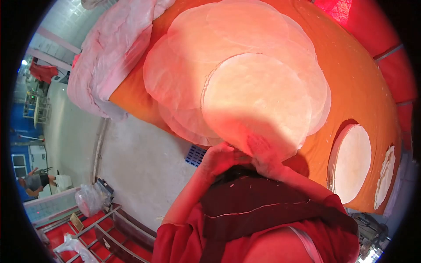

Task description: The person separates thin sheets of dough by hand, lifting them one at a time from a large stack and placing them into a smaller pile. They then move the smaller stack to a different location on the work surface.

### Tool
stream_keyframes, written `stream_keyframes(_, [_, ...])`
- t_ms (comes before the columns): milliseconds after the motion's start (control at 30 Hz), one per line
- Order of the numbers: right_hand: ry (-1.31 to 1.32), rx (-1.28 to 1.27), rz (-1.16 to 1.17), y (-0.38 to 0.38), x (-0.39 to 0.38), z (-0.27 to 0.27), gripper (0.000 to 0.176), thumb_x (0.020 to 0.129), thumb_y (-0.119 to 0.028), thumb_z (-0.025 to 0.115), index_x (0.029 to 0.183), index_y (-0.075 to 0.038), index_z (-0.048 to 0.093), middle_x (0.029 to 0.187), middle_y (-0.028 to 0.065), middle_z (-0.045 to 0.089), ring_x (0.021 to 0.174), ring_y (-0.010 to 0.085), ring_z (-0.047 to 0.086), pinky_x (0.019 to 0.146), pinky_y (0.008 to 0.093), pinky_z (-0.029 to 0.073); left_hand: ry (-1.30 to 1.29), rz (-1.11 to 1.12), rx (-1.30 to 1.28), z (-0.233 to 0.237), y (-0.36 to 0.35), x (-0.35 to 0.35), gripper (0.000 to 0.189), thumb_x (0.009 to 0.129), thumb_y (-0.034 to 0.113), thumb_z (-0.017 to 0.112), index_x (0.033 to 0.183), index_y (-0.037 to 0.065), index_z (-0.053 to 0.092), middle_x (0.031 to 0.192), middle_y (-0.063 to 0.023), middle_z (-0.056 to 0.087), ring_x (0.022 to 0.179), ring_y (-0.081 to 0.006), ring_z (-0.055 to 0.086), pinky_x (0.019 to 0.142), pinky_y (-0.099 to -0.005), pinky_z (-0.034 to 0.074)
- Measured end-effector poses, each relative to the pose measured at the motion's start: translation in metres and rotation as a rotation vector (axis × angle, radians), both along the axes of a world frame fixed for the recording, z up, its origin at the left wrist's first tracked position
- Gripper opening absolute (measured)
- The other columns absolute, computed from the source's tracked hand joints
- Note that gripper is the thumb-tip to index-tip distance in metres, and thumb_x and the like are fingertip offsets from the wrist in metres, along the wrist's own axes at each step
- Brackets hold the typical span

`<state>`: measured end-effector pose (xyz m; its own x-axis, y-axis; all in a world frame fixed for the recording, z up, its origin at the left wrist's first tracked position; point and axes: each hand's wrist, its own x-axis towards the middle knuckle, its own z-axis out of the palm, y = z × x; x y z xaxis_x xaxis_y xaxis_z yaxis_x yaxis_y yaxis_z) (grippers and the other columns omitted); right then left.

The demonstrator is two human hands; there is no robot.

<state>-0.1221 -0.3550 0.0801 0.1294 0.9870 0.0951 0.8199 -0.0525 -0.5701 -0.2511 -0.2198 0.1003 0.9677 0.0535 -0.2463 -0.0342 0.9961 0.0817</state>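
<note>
Large, thin, round flatbread sheets (184, 70) overlap in a wide pile on the orange cloth. On top, toward me, lies a brighter round flatbread stack (254, 96) with a layered edge. At its near edge, close to my body, my left hand (222, 158) has its fingers curled around the rim; part of the fingers is hidden. Beside it, my right hand (264, 153) rests on the near part of the top flatbread with its fingers stretched out. Both hands nearly meet at the edge, and a shadow falls over the bread there.
Smaller round stacks (351, 162) stand on the orange cloth (351, 83) at right. A pale crumpled cover (116, 48) hangs at the left edge. A blue crate (195, 155) shows below the table. Far left, another person (33, 182) is near a metal rack (96, 232).
</note>
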Motion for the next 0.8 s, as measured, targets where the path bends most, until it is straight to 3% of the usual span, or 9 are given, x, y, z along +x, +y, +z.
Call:
stream_keyframes(100, [-0.135, 0.107, -0.075, 0.014, 0.03, 0.01, 0.037, 0.074, -0.016, 0.052, 0.106, 0.001, 0.046, 0.105, 0.0172, 0.049, 0.097, 0.0265, 0.048, 0.085, 0.0367, 0.036, 0.01, -0.01, 0.121, 0.003, 0.008, 0.012, 0.055, 0.068, 0.012, 0.054, 0.118, 0.004, 0.031, 0.114, -0.0162, 0.041, 0.102, -0.0305, 0.043, 0.085, -0.0433, 0.034])
stream_keyframes(167, [0.388, -0.242, -0.276, 0.02, 0.054, 0.036, 0.022, 0.076, -0.011, 0.049, 0.094, 0.002, 0.054, 0.083, 0.0157, 0.058, 0.081, 0.0192, 0.055, 0.07, 0.0292, 0.043, 0.011, -0.047, 0.166, -0.009, 0.013, 0.017, 0.061, 0.066, 0.01, 0.055, 0.12, 0.005, 0.027, 0.116, -0.0169, 0.038, 0.103, -0.0303, 0.042, 0.085, -0.0426, 0.033])
stream_keyframes(233, [0.557, -0.145, -0.341, 0.008, 0.123, 0.022, 0.014, 0.077, -0.009, 0.048, 0.08, 0.002, 0.056, 0.063, 0.0141, 0.056, 0.064, 0.0115, 0.054, 0.054, 0.0256, 0.042, 0.201, 0.08, 0.254, -0.036, 0.015, 0.018, 0.064, 0.064, 0.011, 0.056, 0.12, 0.004, 0.026, 0.115, -0.0175, 0.039, 0.099, -0.0297, 0.044, 0.083, -0.0395, 0.035])
stream_keyframes(300, [0.575, 0.264, -0.281, 0.027, 0.128, 0.116, 0.015, 0.077, -0.011, 0.051, 0.071, 0.003, 0.054, 0.056, 0.0147, 0.051, 0.053, 0.0157, 0.052, 0.047, 0.0274, 0.038, 0.227, 0.098, 0.263, -0.032, 0.017, 0.013, 0.059, 0.065, 0.009, 0.055, 0.117, 0.004, 0.028, 0.112, -0.0178, 0.041, 0.097, -0.0294, 0.045, 0.083, -0.0381, 0.036])
stream_keyframes(367, [-0.168, -0.149, -0.403, 0.025, 0.108, 0.213, 0.008, 0.072, -0.003, 0.049, 0.066, 0.002, 0.05, 0.054, 0.0146, 0.046, 0.05, 0.0263, 0.047, 0.044, 0.0324, 0.035, 0.259, 0.12, 0.268, -0.032, 0.02, 0.009, 0.054, 0.066, 0.007, 0.054, 0.114, 0.003, 0.03, 0.11, -0.018, 0.042, 0.095, -0.0291, 0.046, 0.082, -0.0367, 0.037])
stream_keyframes(500, [-0.453, 0.187, 0.018, 0.01, 0.097, 0.216, 0.009, 0.063, 0.005, 0.047, 0.071, 0.002, 0.05, 0.055, 0.0147, 0.043, 0.054, 0.0328, 0.045, 0.046, 0.0366, 0.036, 0.314, 0.173, 0.281, -0.032, 0.024, 0.004, 0.041, 0.069, 0.003, 0.048, 0.108, 0.002, 0.036, 0.104, -0.0178, 0.047, 0.092, -0.0296, 0.048, 0.082, -0.0371, 0.038])
stream_keyframes(567, [-0.304, -0.137, 0.129, 0.011, 0.103, 0.205, 0.026, 0.056, 0.006, 0.047, 0.081, 0.002, 0.05, 0.057, 0.0156, 0.045, 0.057, 0.0324, 0.048, 0.049, 0.0379, 0.038, 0.357, 0.175, 0.332, -0.026, 0.026, 0.005, 0.038, 0.07, 0.003, 0.045, 0.107, 0.002, 0.039, 0.102, -0.0169, 0.049, 0.092, -0.03, 0.049, 0.083, -0.0386, 0.037])
stream_keyframes(733, [0.01, -0.523, -0.041, 0.057, 0.195, 0.182, 0.028, 0.076, -0.016, 0.054, 0.103, -0.007, 0.053, 0.062, 0.0098, 0.057, 0.059, 0.0215, 0.056, 0.056, 0.0301, 0.043, 0.361, 0.191, 0.405, -0.023, 0.049, 0.024, 0.039, 0.069, 0.002, 0.048, 0.106, 0.001, 0.035, 0.103, -0.0193, 0.046, 0.087, -0.0295, 0.051, 0.079, -0.0365, 0.041])
stream_keyframes(800, [-0.12, -0.314, -0.144, 0.081, 0.246, 0.184, 0.034, 0.075, -0.022, 0.056, 0.105, -0.006, 0.052, 0.094, 0.0094, 0.054, 0.092, 0.0138, 0.049, 0.081, 0.0283, 0.038, 0.339, 0.199, 0.433, -0.018, 0.064, 0.039, 0.039, 0.069, 0.003, 0.048, 0.106, 0.0, 0.034, 0.102, -0.0187, 0.046, 0.087, -0.0294, 0.051, 0.079, -0.0361, 0.042])
